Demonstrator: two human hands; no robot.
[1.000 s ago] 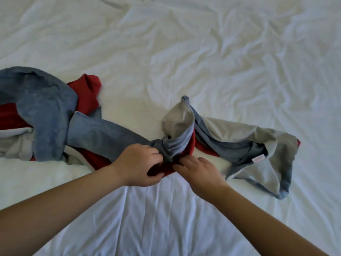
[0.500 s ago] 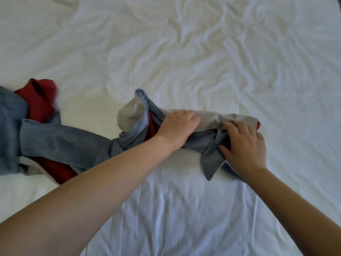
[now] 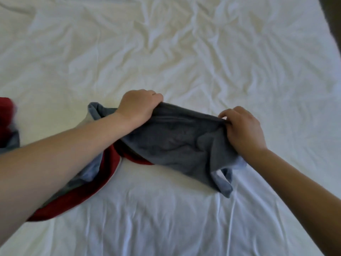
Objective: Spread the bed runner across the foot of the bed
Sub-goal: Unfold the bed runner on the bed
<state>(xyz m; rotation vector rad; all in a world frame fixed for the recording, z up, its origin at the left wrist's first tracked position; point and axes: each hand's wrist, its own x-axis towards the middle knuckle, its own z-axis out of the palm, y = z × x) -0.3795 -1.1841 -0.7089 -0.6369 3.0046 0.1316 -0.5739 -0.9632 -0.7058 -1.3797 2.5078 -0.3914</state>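
Note:
The bed runner [image 3: 177, 143] is a blue-grey cloth with a red underside, lying twisted on the white bed sheet [image 3: 166, 58]. My left hand [image 3: 138, 106] grips its far edge at the left of a stretched panel. Gripping the same edge farther right is my right hand [image 3: 241, 126]. Between the hands the grey-blue panel hangs taut and slightly lifted. The rest of the runner trails off to the left under my left forearm, showing red, and its left end is cut off by the frame edge.
The wrinkled white sheet covers the whole bed, with open sheet beyond, right of and in front of the runner. A dark strip at the top right corner [image 3: 332, 13] marks the bed's edge.
Both hands shifted right along the runner and lifted its edge, pulling a bunched section open into a flat grey-blue panel. The view has also moved right, so less of the left end shows.

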